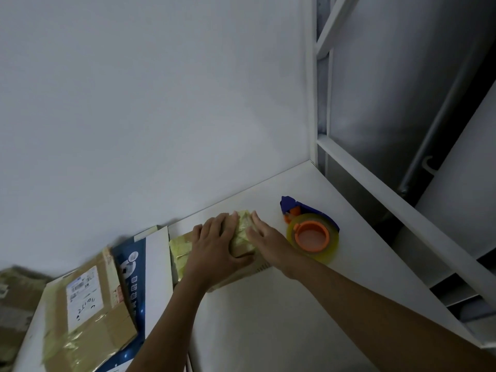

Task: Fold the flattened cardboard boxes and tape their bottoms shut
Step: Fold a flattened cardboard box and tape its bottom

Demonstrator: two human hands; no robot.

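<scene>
As hands [214,251] [265,242] press, box [243,232] seems taped.

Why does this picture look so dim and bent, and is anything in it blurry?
Head view: dim, flat, greyish light; the wide lens slants the white shelf frame and wall; the cardboard boxes at the far left edge smear into blur; tape on the small box under the left hand and right hand glints faintly.

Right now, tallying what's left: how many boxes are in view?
3: a taped brown box under left hand and right hand, a blue-and-white box left of it, a labelled brown box further left. Blurred cardboard at the left edge may hide more.
</scene>
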